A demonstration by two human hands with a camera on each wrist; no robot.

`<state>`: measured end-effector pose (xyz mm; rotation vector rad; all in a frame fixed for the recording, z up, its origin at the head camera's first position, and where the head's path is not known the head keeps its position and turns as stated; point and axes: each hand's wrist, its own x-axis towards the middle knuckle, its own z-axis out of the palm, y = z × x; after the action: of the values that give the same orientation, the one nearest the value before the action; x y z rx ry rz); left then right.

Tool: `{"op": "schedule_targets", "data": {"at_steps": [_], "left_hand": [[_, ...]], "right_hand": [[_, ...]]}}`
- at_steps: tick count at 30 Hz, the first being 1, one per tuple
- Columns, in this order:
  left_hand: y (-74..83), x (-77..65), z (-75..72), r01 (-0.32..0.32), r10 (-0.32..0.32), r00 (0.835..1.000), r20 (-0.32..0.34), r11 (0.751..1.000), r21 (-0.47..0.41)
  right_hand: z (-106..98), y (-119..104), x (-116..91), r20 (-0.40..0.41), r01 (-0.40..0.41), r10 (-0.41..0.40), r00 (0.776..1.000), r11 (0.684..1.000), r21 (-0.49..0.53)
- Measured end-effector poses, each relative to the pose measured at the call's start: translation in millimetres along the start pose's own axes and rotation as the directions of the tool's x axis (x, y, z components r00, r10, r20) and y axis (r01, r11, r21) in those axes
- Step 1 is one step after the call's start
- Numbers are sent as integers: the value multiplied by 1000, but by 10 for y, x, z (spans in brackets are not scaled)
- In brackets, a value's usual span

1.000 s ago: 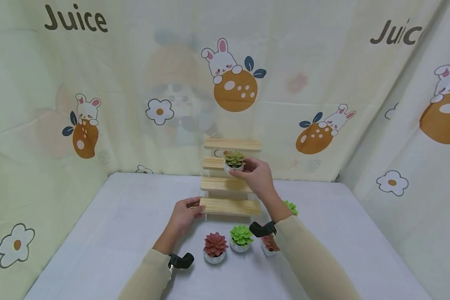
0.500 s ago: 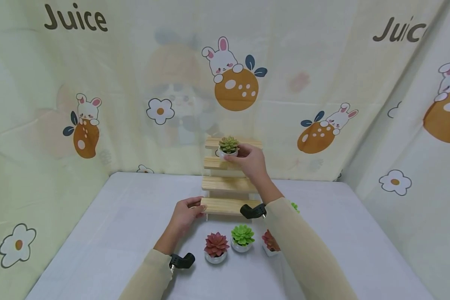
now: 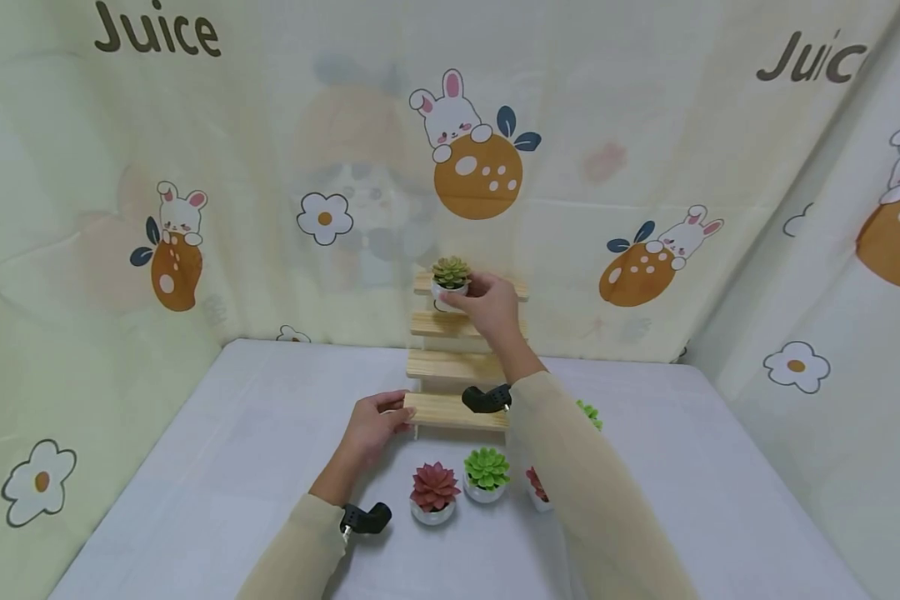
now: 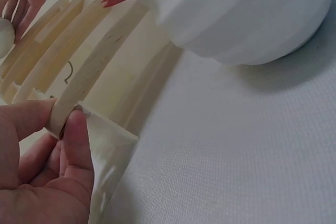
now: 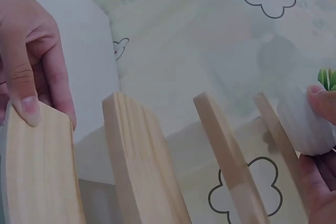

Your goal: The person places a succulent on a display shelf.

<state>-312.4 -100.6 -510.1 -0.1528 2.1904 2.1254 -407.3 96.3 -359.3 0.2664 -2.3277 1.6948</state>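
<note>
A tiered wooden shelf (image 3: 457, 364) with several pale steps stands at the back of the table. My left hand (image 3: 372, 427) pinches the left end of its lowest step, thumb on one face and fingers on the other, as the left wrist view shows. High up at the top step, my right hand (image 3: 492, 310) grips a small white pot (image 5: 307, 124) holding a green succulent (image 3: 451, 272). In the right wrist view the pot is beside the top step; whether it touches the wood I cannot tell.
In front of the shelf stand a potted red succulent (image 3: 434, 492) and a potted bright green one (image 3: 486, 472). Another red one (image 3: 537, 487) and another green one (image 3: 590, 414) are partly hidden by the right sleeve. A printed curtain (image 3: 270, 167) hangs behind.
My right hand has lifted the potted green succulent up and slightly left, from the second-highest step's level to the top step. My left hand keeps its hold on the lowest step.
</note>
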Motion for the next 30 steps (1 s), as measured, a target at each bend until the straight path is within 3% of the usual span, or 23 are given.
{"op": "schedule_targets", "data": {"at_steps": [10,30], "left_hand": [[5,0,4,-1,1,1000,6,1000,-29],[-4,7,4,9,-9,1000,2,1000,12]], "right_hand": [[71,-55,138,-28,-1,0,1000,999,-34],[146,-52,271,-77,-25,21,997,998,-57]]}}
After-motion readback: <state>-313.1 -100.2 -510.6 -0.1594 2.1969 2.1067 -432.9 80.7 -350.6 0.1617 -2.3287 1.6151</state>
